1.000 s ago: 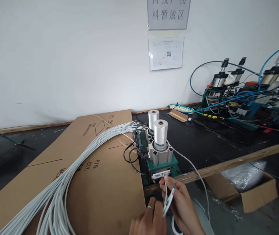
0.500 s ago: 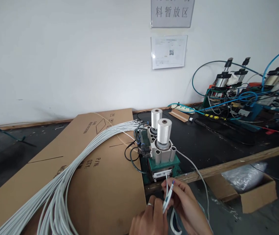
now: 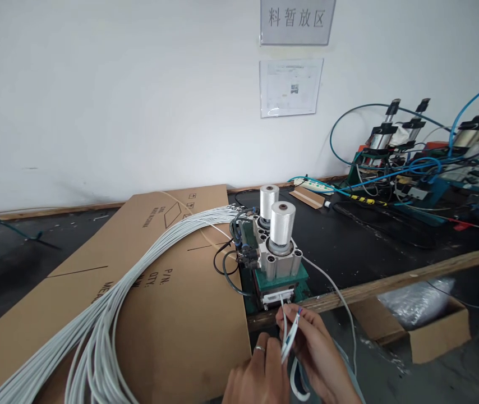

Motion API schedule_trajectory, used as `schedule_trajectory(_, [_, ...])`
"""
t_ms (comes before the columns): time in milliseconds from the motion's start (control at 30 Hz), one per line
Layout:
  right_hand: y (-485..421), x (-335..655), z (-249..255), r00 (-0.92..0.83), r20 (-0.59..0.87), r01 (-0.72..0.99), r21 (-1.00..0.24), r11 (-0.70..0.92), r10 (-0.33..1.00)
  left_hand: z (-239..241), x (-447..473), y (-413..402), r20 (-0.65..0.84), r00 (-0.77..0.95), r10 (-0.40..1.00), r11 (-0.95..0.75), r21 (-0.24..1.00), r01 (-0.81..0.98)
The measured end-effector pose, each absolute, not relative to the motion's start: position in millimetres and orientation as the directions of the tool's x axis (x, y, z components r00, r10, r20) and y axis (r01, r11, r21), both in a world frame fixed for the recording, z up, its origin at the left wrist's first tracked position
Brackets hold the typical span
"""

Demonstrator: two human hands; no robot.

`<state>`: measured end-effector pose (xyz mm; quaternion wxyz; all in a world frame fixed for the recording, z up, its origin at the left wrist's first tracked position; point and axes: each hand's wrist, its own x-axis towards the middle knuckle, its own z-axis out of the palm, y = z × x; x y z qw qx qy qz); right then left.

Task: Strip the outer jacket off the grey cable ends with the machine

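Several white cables (image 3: 289,343) run between my hands at the bench's front edge; coloured wires show at one tip. My left hand (image 3: 259,370), wearing a ring, is closed round their lower part. Slightly higher, my right hand (image 3: 312,343) pinches them between thumb and fingers. One white cable reaches up from my fingers to the white slotted front of a small pneumatic machine (image 3: 279,265), which has a green plate and two knurled silver cylinders. Whether its tip is inside the slot I cannot tell. A white loop (image 3: 298,390) hangs below my hands.
A large bundle of white cables (image 3: 138,266) curves over flat cardboard (image 3: 197,314) on the left. Other pneumatic machines (image 3: 416,157) with blue hoses stand back right. Below the wooden edge (image 3: 395,276) sits an open carton (image 3: 439,339) holding clear plastic. A power strip (image 3: 313,186) lies by the wall.
The cable at the machine's front has shifted slightly left along the slot. Both hands keep their hold and have barely moved. The view has tilted down very slightly.
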<state>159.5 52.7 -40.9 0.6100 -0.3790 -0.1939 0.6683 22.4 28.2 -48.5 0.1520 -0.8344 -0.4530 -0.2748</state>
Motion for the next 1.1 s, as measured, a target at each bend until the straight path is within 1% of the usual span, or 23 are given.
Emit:
schedule_trajectory(167, [53.8, 159.4, -38.4, 0.033, -0.294, -0.671, -0.715, -0.197, 0.955, -50.3, 23.1, 28.5, 0.618, 0.408, 0.672, -0.526, 0.011, 0.850])
schedule_trajectory(367, [55.4, 160.1, -42.7, 0.034, -0.296, -0.679, -0.707, -0.195, 0.954, -44.5, 20.1, 28.5, 0.560, 0.459, 0.690, -0.554, 0.000, 0.833])
schedule_trajectory(500, [54.9, 159.7, -45.0, 0.039, -0.297, -0.686, -0.702, -0.191, 0.954, -43.0, 19.1, 28.4, 0.552, 0.472, 0.688, -0.563, -0.004, 0.826])
schedule_trajectory(733, [54.3, 160.6, -45.8, 0.029, -0.304, -0.695, -0.690, -0.200, 0.952, -36.5, 19.7, 25.8, 0.561, 0.444, 0.699, -0.560, 0.042, 0.828])
schedule_trajectory(833, [55.4, 160.6, -45.0, 0.023, -0.299, -0.694, -0.692, -0.200, 0.954, -33.2, 20.7, 25.4, 0.532, 0.444, 0.721, -0.553, 0.054, 0.832])
schedule_trajectory(900, [56.3, 160.2, -43.3, 0.017, -0.285, -0.687, -0.700, -0.196, 0.958, -32.9, 21.6, 25.4, 0.504, 0.440, 0.743, -0.548, 0.083, 0.832])
schedule_trajectory(967, [55.9, 160.1, -41.1, 0.003, -0.264, -0.676, -0.711, -0.193, 0.965, -33.4, 21.2, 24.9, 0.488, 0.419, 0.766, -0.543, 0.141, 0.828])
schedule_trajectory(1033, [52.4, 160.9, -39.7, -0.018, -0.242, -0.664, -0.723, -0.192, 0.970, -33.0, 17.6, 23.5, 0.497, 0.381, 0.780, -0.547, 0.243, 0.801])
schedule_trajectory(1100, [44.3, 162.6, -40.7, -0.036, -0.225, -0.646, -0.738, -0.195, 0.974, -29.9, 10.2, 20.9, 0.508, 0.328, 0.797, -0.552, 0.389, 0.738])
